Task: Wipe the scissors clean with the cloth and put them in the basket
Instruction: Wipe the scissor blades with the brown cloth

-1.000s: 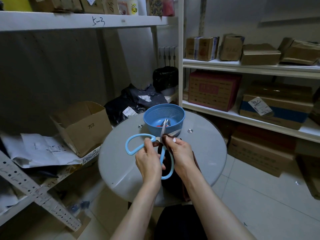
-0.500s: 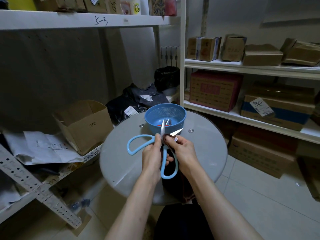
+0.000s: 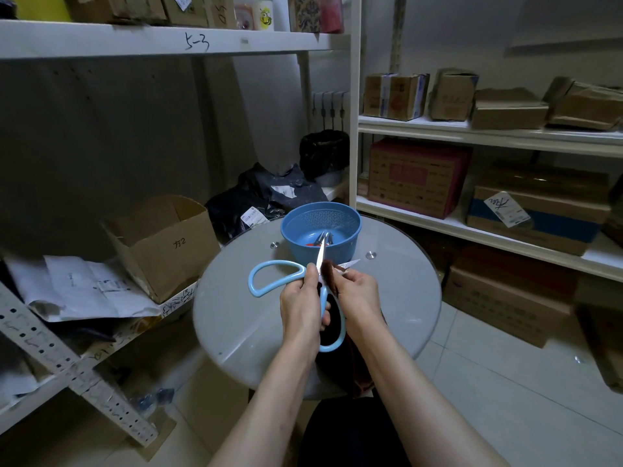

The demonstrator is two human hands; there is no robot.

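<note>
At the left of the frame an open cardboard box sits on a low shelf, apart from our work. Over the round table at centre, our left hand grips the blue-handled scissors near the pivot, with the blades spread and one pointing up the frame toward the basket. Just to its right, our right hand pinches the dark cloth round the other blade, whose tip pokes out rightward. We judge the wiping under way, not finished. The blue basket, upper centre on the table, already holds some small tools; the scissors are not yet in it.
</note>
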